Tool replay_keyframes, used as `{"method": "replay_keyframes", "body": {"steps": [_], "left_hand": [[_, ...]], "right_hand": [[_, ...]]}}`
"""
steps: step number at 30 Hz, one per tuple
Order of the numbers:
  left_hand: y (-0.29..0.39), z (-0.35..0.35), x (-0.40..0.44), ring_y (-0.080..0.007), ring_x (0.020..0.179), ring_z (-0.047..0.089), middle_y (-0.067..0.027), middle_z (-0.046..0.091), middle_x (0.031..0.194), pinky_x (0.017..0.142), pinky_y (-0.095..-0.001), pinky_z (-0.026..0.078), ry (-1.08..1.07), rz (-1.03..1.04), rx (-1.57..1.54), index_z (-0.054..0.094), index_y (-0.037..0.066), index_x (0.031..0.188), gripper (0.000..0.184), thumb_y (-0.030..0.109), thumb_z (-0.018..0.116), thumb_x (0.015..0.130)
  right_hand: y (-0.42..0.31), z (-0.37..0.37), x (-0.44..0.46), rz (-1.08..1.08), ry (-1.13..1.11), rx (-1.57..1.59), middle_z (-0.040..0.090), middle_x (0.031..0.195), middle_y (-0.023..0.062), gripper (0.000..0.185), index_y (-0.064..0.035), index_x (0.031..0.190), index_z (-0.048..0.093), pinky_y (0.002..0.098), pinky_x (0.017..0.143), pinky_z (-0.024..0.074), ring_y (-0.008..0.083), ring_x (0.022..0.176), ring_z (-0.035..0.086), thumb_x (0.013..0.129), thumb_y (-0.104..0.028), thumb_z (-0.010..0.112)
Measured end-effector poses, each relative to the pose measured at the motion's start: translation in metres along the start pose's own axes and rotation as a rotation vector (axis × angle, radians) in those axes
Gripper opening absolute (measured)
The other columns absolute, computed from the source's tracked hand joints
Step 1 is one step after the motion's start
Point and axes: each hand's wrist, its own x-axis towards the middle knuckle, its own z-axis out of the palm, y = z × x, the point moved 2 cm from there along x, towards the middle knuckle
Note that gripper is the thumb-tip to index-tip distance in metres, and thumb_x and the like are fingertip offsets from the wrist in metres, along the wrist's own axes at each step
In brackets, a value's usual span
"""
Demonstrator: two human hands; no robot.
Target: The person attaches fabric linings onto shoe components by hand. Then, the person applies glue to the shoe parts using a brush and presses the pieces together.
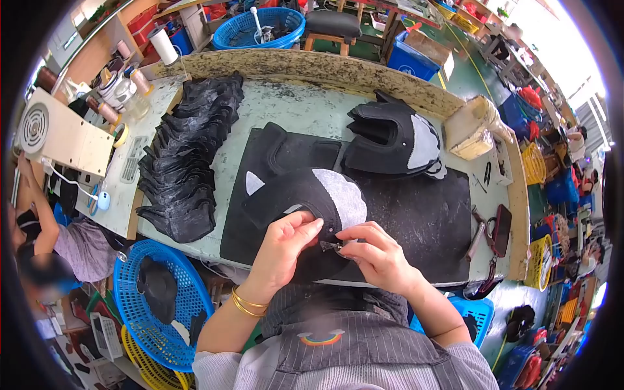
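A black curved piece (296, 188) with a light grey patch lies over the dark mat (416, 218) in front of me. My left hand (289, 244) pinches its near edge between thumb and fingers. Just to the right, my right hand (374, 253) is closed on a small shiny thing (333, 246) at the same edge, too small to make out. Beyond, a stack of similar black pieces (393, 140) with grey patches rests at the mat's back. Another flat black piece (279, 146) lies behind the held one.
A long row of overlapping black pieces (188, 156) runs along the table's left side. A raised wooden rim (312, 65) borders the table. Tools (480, 237) and a phone-like object (500, 231) lie at the right. Blue basket (162, 292) stands below left; another person sits further left.
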Motion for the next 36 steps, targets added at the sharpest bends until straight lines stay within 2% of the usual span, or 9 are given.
{"method": "replay_keyframes", "body": {"steps": [9,10,14,15,17,23,29,32,36], "left_hand": [[0.057,0.054,0.07,-0.003,0.063,0.043,0.0014,0.048,0.066,0.056,-0.0196,0.038,0.052,0.416,0.792,0.049,-0.001,0.081,0.019,0.003,0.068,0.081],[0.073,0.075,0.087,-0.0075,0.079,0.056,-0.0013,0.06,0.082,0.072,-0.0233,0.046,0.016,0.371,0.852,0.056,-0.001,0.088,0.012,0.002,0.066,0.082],[0.037,0.099,0.207,-0.0304,0.099,0.061,-0.0218,0.063,0.107,0.085,-0.0368,0.048,-0.12,0.429,0.83,0.053,-0.009,0.111,0.048,0.014,0.074,0.075],[0.032,0.109,0.208,-0.0389,0.104,0.056,-0.0233,0.058,0.115,0.09,-0.0411,0.045,0.054,0.502,1.198,0.049,-0.008,0.118,0.056,0.015,0.075,0.073],[0.002,0.104,0.192,-0.0361,0.107,0.047,-0.0193,0.048,0.121,0.091,-0.0447,0.038,0.231,1.136,1.217,0.053,-0.001,0.111,0.049,0.015,0.075,0.071],[-0.015,-0.025,0.101,-0.0299,0.094,0.052,-0.0101,0.056,0.098,0.081,-0.0406,0.041,0.486,0.83,1.72,0.06,0.002,0.099,0.032,0.023,0.07,0.076],[-0.017,-0.054,0.094,-0.0289,0.087,0.055,-0.0088,0.058,0.093,0.078,-0.0401,0.041,0.319,0.661,1.625,0.065,0.004,0.092,0.031,0.023,0.076,0.07],[-0.022,-0.063,0.105,-0.0244,0.086,0.056,-0.0062,0.06,0.093,0.079,-0.0385,0.039,0.331,0.815,1.565,0.066,0.007,0.092,0.031,0.023,0.078,0.069],[-0.027,-0.056,0.122,-0.0214,0.086,0.057,-0.0042,0.064,0.087,0.086,-0.0396,0.029,0.459,0.488,1.321,0.066,0.009,0.09,0.027,0.024,0.076,0.071]], "right_hand": [[0.012,-0.065,-0.039,0.204,0.334,0.668,0.062,0.094,0.0155,0.011,-0.0005,0.088,0.057,0.0237,0.065,0.0471,0.0151,0.076,0.058,0.084,0.01,0.056],[0.014,-0.073,-0.042,0.194,0.379,0.656,0.062,0.093,0.0155,0.011,-0.0005,0.089,0.056,0.0238,0.065,0.0469,0.0149,0.076,0.058,0.084,0.01,0.056],[0.03,-0.086,-0.05,0.255,0.463,0.616,0.061,0.09,0.0144,0.01,-0.0001,0.09,0.052,0.0251,0.068,0.0474,0.0141,0.078,0.057,0.086,0.008,0.054],[0.033,-0.081,-0.051,0.296,0.475,0.624,0.061,0.09,0.0142,0.009,0.0,0.09,0.052,0.0254,0.068,0.0475,0.014,0.078,0.057,0.086,0.008,0.054],[0.037,-0.077,-0.045,0.359,0.511,0.594,0.059,0.086,0.0121,0.009,-0.0019,0.09,0.049,0.0269,0.067,0.0476,0.0149,0.076,0.057,0.087,0.002,0.057],[0.061,-0.054,-0.023,0.454,0.41,0.644,0.058,0.088,0.0089,0.006,0.0,0.095,0.048,0.0257,0.07,0.0489,0.0128,0.078,0.058,0.091,0.004,0.049],[0.122,0.022,0.074,0.463,0.48,0.784,0.058,0.089,0.0087,0.02,-0.0015,0.111,0.038,0.0289,0.078,0.0531,0.0152,0.084,0.061,0.094,0.0,0.047],[0.152,0.037,0.095,0.465,0.474,0.441,0.061,0.087,0.0121,0.029,-0.0037,0.113,0.036,0.0311,0.072,0.051,0.0192,0.08,0.062,0.09,-0.002,0.053],[0.181,0.039,0.116,0.434,0.249,0.136,0.063,0.084,0.0168,0.036,-0.0028,0.11,0.037,0.035,0.068,0.0488,0.0339,0.076,0.063,0.082,0.0,0.059]]}}
